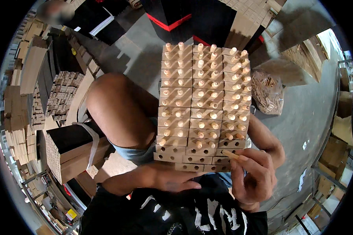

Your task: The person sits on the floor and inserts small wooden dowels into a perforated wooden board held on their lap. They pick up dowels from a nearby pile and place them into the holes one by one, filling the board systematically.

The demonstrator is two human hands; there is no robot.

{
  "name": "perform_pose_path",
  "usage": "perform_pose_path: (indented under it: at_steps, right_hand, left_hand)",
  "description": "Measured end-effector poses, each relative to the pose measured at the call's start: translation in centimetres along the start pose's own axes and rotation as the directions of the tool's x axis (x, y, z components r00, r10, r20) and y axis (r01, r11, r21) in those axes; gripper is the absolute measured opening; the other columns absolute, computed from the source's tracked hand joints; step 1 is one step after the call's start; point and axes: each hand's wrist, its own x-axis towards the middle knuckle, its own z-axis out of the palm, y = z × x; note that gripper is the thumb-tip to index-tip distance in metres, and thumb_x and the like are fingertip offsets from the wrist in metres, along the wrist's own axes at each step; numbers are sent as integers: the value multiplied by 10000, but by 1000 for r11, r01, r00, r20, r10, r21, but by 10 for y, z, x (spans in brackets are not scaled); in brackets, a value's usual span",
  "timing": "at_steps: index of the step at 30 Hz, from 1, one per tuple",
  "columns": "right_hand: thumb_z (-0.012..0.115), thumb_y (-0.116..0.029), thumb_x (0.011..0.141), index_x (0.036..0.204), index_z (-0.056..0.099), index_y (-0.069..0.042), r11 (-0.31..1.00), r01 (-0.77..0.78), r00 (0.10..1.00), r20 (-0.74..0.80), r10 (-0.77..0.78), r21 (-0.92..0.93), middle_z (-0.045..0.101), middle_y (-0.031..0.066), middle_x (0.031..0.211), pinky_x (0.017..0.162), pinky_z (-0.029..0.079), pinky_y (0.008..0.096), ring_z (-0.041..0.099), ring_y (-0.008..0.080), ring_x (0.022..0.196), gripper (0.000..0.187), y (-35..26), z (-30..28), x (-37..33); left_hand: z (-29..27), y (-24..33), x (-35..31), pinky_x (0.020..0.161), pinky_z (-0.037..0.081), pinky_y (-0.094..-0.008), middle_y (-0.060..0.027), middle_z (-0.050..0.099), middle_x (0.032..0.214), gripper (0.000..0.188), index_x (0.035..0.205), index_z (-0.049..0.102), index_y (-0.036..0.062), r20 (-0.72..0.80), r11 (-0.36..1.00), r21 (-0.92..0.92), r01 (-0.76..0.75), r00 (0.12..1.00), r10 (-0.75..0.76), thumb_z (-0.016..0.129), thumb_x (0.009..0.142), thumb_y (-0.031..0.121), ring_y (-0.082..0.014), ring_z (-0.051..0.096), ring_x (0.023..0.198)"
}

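Observation:
A stack of wooden blocks stands on end in front of me, in three columns with drilled holes facing up. Pale wooden dowels stick out of most holes, some tilted. In the nearest rows, several holes hold no dowel. My right hand pinches a wooden dowel between thumb and fingers, its tip over the near right holes. My left hand lies along the near edge of the stack, fingers stretched out and holding nothing; some of its fingers are partly hidden.
To the right of the stack, a clear plastic bag full of dowels rests on the grey floor. More bundled boards and a black-topped stack with a white strap are at left. Cardboard boxes stand far right.

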Motion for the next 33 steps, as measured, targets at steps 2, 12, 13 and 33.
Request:
perform_pose_path:
  at_steps: [2, 12, 13, 33]
  right_hand:
    - [807, 49, 743, 1007, 660, -12, 1000, 16, 1000, -13, -16, -12, 715, 155, 893, 557, 496, 298, 678, 228, 704, 308, -1, 0, 2]
    - [741, -17, 640, 1017, 716, 25, 946, 239, 958, 209, -194, -217, 666, 132, 977, 555, 419, 286, 585, 180, 681, 380, 8, -2, 8]
    - [745, -26, 648, 1015, 718, 21, 948, 239, 951, 249, -184, -212, 662, 132, 996, 573, 419, 293, 588, 183, 708, 371, 7, -6, 12]
    - [622, -151, 879, 1110, 695, -47, 623, -300, 857, 83, 509, -722, 689, 241, 1023, 804, 524, 505, 646, 447, 951, 263, 534, -21, 4]
  left_hand:
    - [-8, -2, -17, 1069, 452, -448, -198, 566, 1367, 442, 1364, 518, 37, 70, 998, -58, -20, 997, 24, 509, 1046, 342, -381, 561, 1236]
    - [-157, 22, -57, 765, 624, -460, -230, 725, 977, 262, 959, 682, -69, -122, 737, -380, -559, 820, 559, 752, 910, 178, -356, 741, 886]
    - [-168, 18, -65, 695, 617, -442, -235, 720, 948, 267, 955, 687, -52, -192, 723, -369, -584, 809, 556, 715, 940, 213, -347, 733, 809]
    - [-156, 22, 4, 632, 488, -317, -151, 687, 823, 338, 972, 698, -77, -989, 990, -75, -123, 138, -58, 599, 1002, 244, -192, 641, 686]
